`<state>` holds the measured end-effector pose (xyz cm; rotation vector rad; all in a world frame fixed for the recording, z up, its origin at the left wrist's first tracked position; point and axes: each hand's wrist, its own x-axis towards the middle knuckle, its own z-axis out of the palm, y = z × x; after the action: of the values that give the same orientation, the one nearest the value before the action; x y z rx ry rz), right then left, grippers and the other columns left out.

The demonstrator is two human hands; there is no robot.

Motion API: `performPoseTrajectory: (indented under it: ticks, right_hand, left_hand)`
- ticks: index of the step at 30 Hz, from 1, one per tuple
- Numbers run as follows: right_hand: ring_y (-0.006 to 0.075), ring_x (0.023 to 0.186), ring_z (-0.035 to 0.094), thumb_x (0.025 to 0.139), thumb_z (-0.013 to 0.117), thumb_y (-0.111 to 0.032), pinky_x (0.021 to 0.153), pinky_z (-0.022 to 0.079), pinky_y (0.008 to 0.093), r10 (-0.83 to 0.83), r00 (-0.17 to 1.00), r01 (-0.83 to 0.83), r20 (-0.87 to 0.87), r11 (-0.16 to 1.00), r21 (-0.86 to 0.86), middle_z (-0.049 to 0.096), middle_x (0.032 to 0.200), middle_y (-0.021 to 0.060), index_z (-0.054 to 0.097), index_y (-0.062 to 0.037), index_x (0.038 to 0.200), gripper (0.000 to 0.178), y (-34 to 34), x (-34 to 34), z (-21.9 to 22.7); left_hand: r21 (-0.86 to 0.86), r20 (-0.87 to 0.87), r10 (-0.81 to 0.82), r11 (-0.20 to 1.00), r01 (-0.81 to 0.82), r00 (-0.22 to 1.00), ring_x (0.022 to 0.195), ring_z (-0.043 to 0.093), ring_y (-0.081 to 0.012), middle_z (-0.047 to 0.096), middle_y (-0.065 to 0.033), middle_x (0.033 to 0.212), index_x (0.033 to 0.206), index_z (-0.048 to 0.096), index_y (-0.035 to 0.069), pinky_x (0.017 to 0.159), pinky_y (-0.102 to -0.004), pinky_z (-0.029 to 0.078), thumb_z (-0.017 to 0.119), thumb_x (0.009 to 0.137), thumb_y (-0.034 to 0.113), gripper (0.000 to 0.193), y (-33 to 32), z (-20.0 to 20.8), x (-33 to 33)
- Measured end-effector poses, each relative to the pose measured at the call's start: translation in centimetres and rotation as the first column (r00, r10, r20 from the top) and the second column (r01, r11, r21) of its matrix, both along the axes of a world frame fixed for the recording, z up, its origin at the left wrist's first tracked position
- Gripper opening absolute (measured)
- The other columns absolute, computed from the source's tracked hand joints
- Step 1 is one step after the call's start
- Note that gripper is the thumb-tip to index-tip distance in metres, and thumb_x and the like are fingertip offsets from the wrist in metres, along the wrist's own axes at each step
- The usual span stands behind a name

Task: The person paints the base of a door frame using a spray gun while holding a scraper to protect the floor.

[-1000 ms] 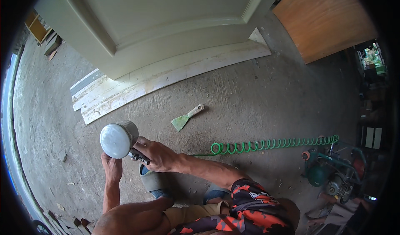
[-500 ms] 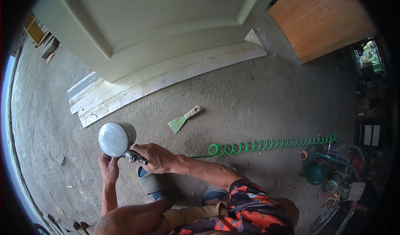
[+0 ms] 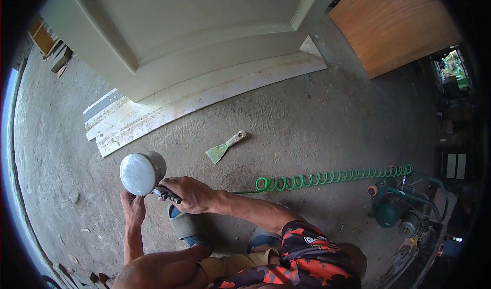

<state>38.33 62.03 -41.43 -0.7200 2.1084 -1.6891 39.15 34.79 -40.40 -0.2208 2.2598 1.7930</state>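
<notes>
Spray gun: We saw the spray gun [image 3: 168, 194] out in front of the person, toward the left, over the concrete floor [image 3: 327, 120], its pale round cup [image 3: 138, 174] showing us a flat, whitish end.
Right hand: We recorded the right hand [image 3: 192, 194] clamped on the spray gun, fingers wrapped round it, with metal fittings sticking out just beside the knuckles.
Left hand: We found the left hand [image 3: 133, 207] at the near edge of the cup, fingertips drawn together there; whether they pinched some part hidden behind it, we could not tell.
Hose: We traced a green coiled hose [image 3: 327, 177] across the floor from the compressor [image 3: 388, 213] at the right; its straight end ran in behind the right forearm, where we lost it.
Scraper: We noted a scraper [image 3: 225, 147] lying on the floor beyond the right hand, greenish blade toward the lower left, pale handle toward the upper right.
Panel: We had a large grey-green panel [image 3: 204, 12] across the top, its lower edge over long whitish boards [image 3: 215, 87] on the floor.
Wooden sheet: We marked a brown wooden sheet [image 3: 394, 25] at the upper right, well apart from both hands.
</notes>
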Motion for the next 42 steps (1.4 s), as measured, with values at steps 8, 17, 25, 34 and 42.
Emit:
performPoseTrajectory:
  ticks: [8,17,25,34,42]
  right_hand:
    - [0.047,0.111,0.077,0.088,0.078,0.001,0.094,0.062,0.0536,-0.001,1.0,0.0,-0.011,1.0,-0.028,0.077,0.12,0.0271,0.06,0.0002,0.146,0.061,0.4,-0.2,0.9]
    - [0.0464,0.113,0.075,0.085,0.077,0.002,0.098,0.061,0.0532,-0.022,0.999,0.022,-0.031,1.0,0.0,0.075,0.12,0.0238,0.06,0.0015,0.146,0.063,0.3,-0.1,1.3]
    - [0.0455,0.114,0.076,0.091,0.079,-0.001,0.097,0.062,0.0541,-0.021,0.998,0.02,-0.058,1.0,-0.02,0.077,0.12,0.023,0.061,0.0013,0.144,0.057,-0.1,0.0,0.6]
    - [0.046,0.111,0.078,0.095,0.08,-0.003,0.092,0.062,0.0545,-0.027,0.999,0.024,-0.046,0.998,-0.055,0.077,0.119,0.0256,0.061,0.0,0.143,0.052,0.1,-0.1,1.2]
    - [0.0463,0.111,0.078,0.095,0.08,-0.003,0.092,0.062,0.0548,-0.034,0.997,0.029,-0.065,0.997,-0.075,0.077,0.118,0.0261,0.062,0.0001,0.142,0.051,-0.1,-0.1,1.1]
  left_hand:
    - [0.007,-0.002,0.004,1.0,-0.004,1.0,0.088,0.064,-0.0058,0.077,0.0015,0.101,0.114,0.081,-0.002,0.075,-0.0261,0.05,0.073,0.112,0.018,0.022,0.3,0.2,0.2]
    - [0.133,0.049,0.045,0.99,-0.051,0.998,0.098,0.073,-0.0119,0.082,-0.0067,0.115,0.126,0.08,-0.004,0.084,-0.0292,0.058,0.069,0.116,0.018,0.027,0.5,0.3,0.3]
    - [0.129,0.044,0.053,0.99,-0.058,0.998,0.096,0.073,-0.0117,0.082,-0.0067,0.113,0.126,0.08,-0.004,0.084,-0.0296,0.058,0.07,0.116,0.019,0.027,0.2,-0.2,0.5]
    - [0.098,0.037,0.07,0.992,-0.073,0.997,0.091,0.069,-0.0078,0.08,-0.0022,0.107,0.118,0.081,-0.003,0.078,-0.0272,0.054,0.071,0.115,0.017,0.022,0.4,0.2,0.5]
    - [0.069,0.04,0.051,0.996,-0.054,0.998,0.087,0.067,-0.0059,0.079,-0.0001,0.104,0.115,0.081,-0.002,0.075,-0.0255,0.051,0.07,0.115,0.017,0.022,0.5,0.5,0.5]
